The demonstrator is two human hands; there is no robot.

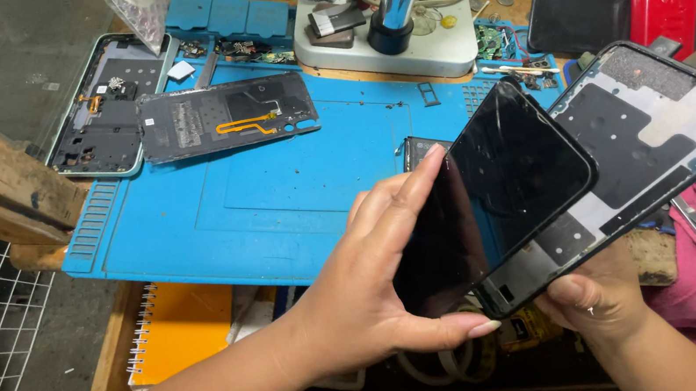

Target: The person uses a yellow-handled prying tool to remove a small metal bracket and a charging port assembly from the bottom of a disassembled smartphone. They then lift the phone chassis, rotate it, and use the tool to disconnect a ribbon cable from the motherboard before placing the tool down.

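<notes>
The left hand pinches a black screen panel by its edges, tilted off the phone frame; the right hand grips that frame from below, fingers probably curled. Beyond, opened phone parts lie on the blue mat.

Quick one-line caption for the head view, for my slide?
Left hand lifts a glossy black screen panel off a grey phone frame held by the right hand, above a blue mat.

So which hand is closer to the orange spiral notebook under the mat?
The left. The left hand, holding the black screen panel, sits just right of the orange notebook. The right hand, under the phone frame, is farther right.
</notes>
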